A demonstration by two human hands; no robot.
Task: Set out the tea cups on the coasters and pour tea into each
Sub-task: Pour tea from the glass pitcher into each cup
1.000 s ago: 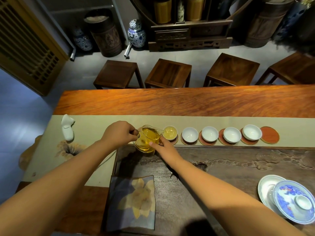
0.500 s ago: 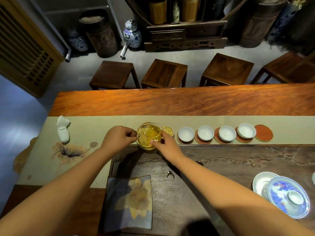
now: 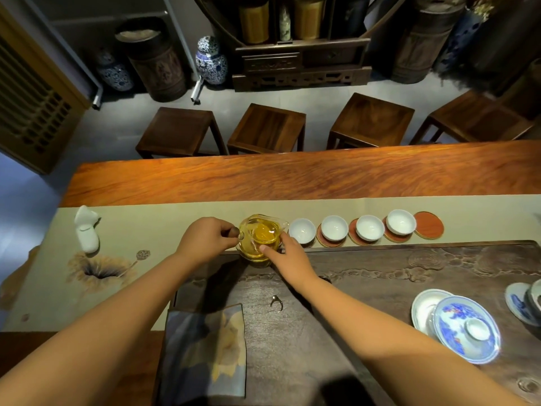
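A glass pitcher (image 3: 260,234) of yellow tea hangs low over the left end of the cup row. My left hand (image 3: 205,238) pinches its handle, and the fingers of my right hand (image 3: 288,256) press against its near side. The pitcher's spout points right, close to the first white cup (image 3: 302,230). To the right stand three more white cups (image 3: 334,227) (image 3: 369,227) (image 3: 401,222), all looking empty, on red coasters. One red coaster (image 3: 429,229) at the right end is bare. The cup that held tea is hidden behind the pitcher.
A dark carved tea tray (image 3: 395,282) lies in front of the row, with a blue-and-white lidded bowl (image 3: 465,329) at its right and a folded cloth (image 3: 205,350) at its left. A white ceramic piece (image 3: 86,230) stands at the runner's left. Wooden stools stand beyond the table.
The pitcher has moved right with both hands, covering the tea-filled cup, and its spout now lies near the first empty cup.
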